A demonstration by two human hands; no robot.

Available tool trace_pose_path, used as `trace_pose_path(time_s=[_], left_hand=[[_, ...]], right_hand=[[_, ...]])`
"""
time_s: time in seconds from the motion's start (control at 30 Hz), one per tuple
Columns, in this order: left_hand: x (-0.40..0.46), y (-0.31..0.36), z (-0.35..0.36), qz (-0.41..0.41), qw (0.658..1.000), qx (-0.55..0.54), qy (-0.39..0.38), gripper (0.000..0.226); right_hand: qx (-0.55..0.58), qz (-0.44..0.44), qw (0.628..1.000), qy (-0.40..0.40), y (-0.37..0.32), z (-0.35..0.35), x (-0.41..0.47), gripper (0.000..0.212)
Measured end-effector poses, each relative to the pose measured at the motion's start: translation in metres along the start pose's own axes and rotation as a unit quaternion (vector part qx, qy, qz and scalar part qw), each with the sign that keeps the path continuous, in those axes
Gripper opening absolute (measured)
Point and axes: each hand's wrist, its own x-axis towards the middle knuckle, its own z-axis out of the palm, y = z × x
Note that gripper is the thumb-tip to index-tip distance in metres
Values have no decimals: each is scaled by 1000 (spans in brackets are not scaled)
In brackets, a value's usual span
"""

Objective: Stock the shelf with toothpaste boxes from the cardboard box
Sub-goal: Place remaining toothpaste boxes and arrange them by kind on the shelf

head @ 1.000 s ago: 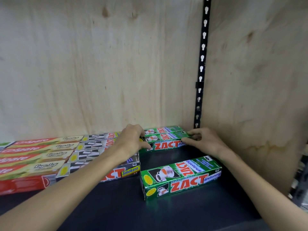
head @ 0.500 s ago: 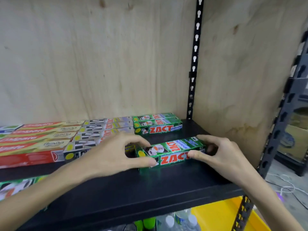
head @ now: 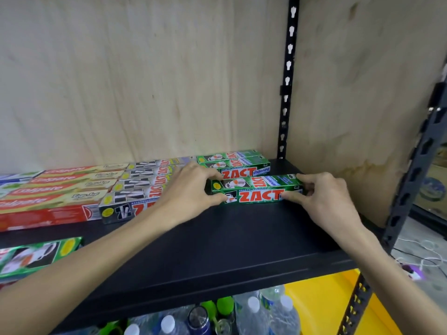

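A green ZACT toothpaste box (head: 256,189) lies lengthwise on the black shelf (head: 217,250), right in front of two more green ZACT boxes (head: 238,163) against the back wall. My left hand (head: 191,189) pinches its left end between thumb and fingers. My right hand (head: 319,194) pinches its right end the same way. Another green ZACT box (head: 36,256) shows blurred at the lower left, nearer to me. The cardboard box is out of view.
Black-and-white ZACT boxes (head: 135,189) and red Colgate boxes (head: 48,197) fill the shelf's left part. Plywood walls close the back and right. A slotted upright (head: 286,78) stands in the corner. Water bottles (head: 254,313) and a yellow bin (head: 321,305) sit below.
Both hands left the rear green boxes, took hold of the front green box and slid it back against them. The camera pulled back and lower shelf contents came into view.
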Motion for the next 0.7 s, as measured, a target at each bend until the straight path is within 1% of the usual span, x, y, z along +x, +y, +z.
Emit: trace_pose_path(time_s=[0.03, 0.1, 0.17, 0.2, 0.3, 0.37, 0.53, 0.63, 0.7], left_hand=[[4, -4, 2, -18, 1000, 10, 10, 52], [10, -10, 6, -62, 997, 29, 41, 50], [11, -13, 10, -100, 991, 43, 72, 54], [12, -12, 12, -113, 989, 47, 81, 55], [14, -8, 20, -141, 984, 43, 100, 51], [15, -6, 26, -146, 981, 42, 118, 48], [10, -5, 36, -120, 977, 79, 159, 44], [9, -6, 38, -109, 977, 87, 160, 47], [7, -8, 39, -102, 978, 97, 155, 51]], right_hand=[[5, -5, 1000, -5, -4, 5, 7, 66], [14, -20, 999, -24, -11, 14, 21, 53], [14, -37, 998, -49, -15, 21, 34, 42], [13, -45, 997, -56, -16, 24, 40, 40], [23, -60, 996, -62, -11, 30, 52, 44], [33, -69, 995, -59, -6, 34, 56, 49], [30, -86, 995, -48, 1, 39, 60, 52], [44, -66, 996, -51, 5, 41, 60, 62], [32, -63, 996, -59, 5, 43, 57, 66]])
